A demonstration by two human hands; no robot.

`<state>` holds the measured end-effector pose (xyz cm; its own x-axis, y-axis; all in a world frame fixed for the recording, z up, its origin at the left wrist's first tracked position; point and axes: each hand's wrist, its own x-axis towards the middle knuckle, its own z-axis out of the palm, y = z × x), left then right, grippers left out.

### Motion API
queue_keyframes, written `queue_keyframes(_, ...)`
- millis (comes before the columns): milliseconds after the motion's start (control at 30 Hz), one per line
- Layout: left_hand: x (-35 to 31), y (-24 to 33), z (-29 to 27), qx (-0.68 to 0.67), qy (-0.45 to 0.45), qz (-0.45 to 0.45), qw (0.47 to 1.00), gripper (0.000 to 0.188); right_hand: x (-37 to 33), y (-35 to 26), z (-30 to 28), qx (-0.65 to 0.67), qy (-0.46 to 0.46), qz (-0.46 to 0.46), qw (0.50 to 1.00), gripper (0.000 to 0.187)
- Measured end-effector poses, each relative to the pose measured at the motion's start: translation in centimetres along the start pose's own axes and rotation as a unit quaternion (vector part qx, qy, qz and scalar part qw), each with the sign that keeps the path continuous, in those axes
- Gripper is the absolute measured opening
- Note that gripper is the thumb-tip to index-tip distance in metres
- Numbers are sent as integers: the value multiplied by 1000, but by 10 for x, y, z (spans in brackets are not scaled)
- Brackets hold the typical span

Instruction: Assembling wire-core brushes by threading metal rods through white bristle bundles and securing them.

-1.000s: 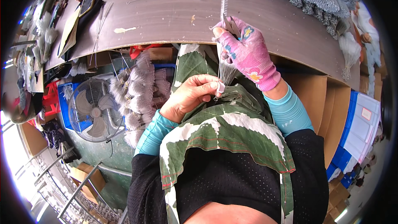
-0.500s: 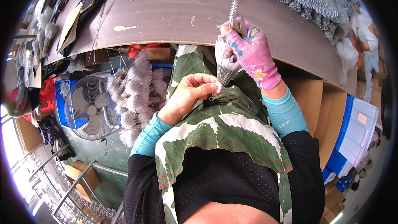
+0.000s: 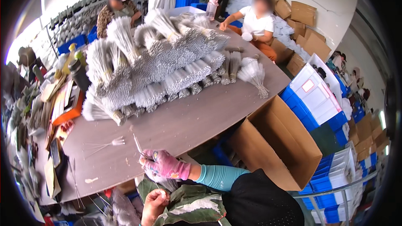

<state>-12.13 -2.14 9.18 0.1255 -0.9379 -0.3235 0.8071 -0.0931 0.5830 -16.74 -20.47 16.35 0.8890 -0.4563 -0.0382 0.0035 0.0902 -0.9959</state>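
Note:
My right hand (image 3: 165,165), in a pink flowered glove, is closed around a thin wire brush (image 3: 137,143) whose bristled tip points up over the table's near edge. The metal blades of a small pair of scissors show blurred by the same fingers. Bare and pinched, my left hand (image 3: 155,203) is below it, at the lower end of the brush's wire. A pale bundle of brushes (image 3: 169,184) lies partly hidden under the gloved hand, by my green-and-white camouflage apron (image 3: 192,209).
Bundled wire brushes (image 3: 167,69) are piled high on the brown table (image 3: 201,121). A few loose brushes (image 3: 117,141) lie at left. An open cardboard box (image 3: 278,142) stands right of me, near blue and white crates (image 3: 314,88). Two people sit across the table; others stand behind.
The view has swung up and to the right, bringing the brush pile and the other people into sight. Both hands now appear lower and further left, still on the brush.

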Motion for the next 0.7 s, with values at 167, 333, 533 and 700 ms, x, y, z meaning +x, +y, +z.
queue_keyframes(167, 8, 8, 15, 5, 49, 4, 999, 6, -2, -5, -16, 27, 20, -41, 999, 12)
queue_keyframes(333, 16, 18, 30, 31, 73, 29, 996, 5, 1, -1, -27, 58, 32, -24, 998, 11)
queue_keyframes(533, 17, 17, 30, 68, 104, 73, 990, 15, 1, 10, -26, 108, 31, -32, 993, 11)
queue_keyframes(700, 13, 23, 36, 117, 94, 96, 984, 14, 1, 19, -26, 126, 47, -38, 990, 12)
